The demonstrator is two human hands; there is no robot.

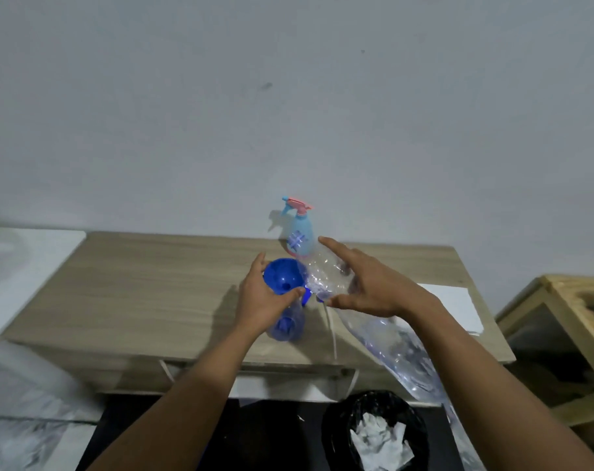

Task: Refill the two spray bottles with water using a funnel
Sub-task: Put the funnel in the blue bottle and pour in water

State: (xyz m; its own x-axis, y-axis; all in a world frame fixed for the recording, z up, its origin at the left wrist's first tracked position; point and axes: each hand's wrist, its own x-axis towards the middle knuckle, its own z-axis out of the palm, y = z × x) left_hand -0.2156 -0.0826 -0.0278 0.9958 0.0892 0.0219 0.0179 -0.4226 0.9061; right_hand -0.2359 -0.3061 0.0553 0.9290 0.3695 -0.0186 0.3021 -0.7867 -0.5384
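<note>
**Clear bottle tipped toward funnel on the blue sprayer**

The left hand [259,300] gripped a blue plastic funnel [283,277] by its rim, fingers round the far side and thumb on the near side. The funnel sat in the mouth of a translucent blue spray bottle [287,326] standing near the middle of a pale wooden table [136,294]. The right hand [370,287] grasped a large clear plastic bottle [400,345] near its neck, fingers spread over the top and thumb beneath. This bottle lay steeply tilted, its mouth just beside the funnel's rim; whether water was flowing could not be told. A light-blue spray bottle [300,232] with a pink trigger head stood upright behind them, by the wall. A white sheet [458,307] lay on the table's right end. A black-lined bin [380,433] holding crumpled white paper stood below the table's front edge.
</note>
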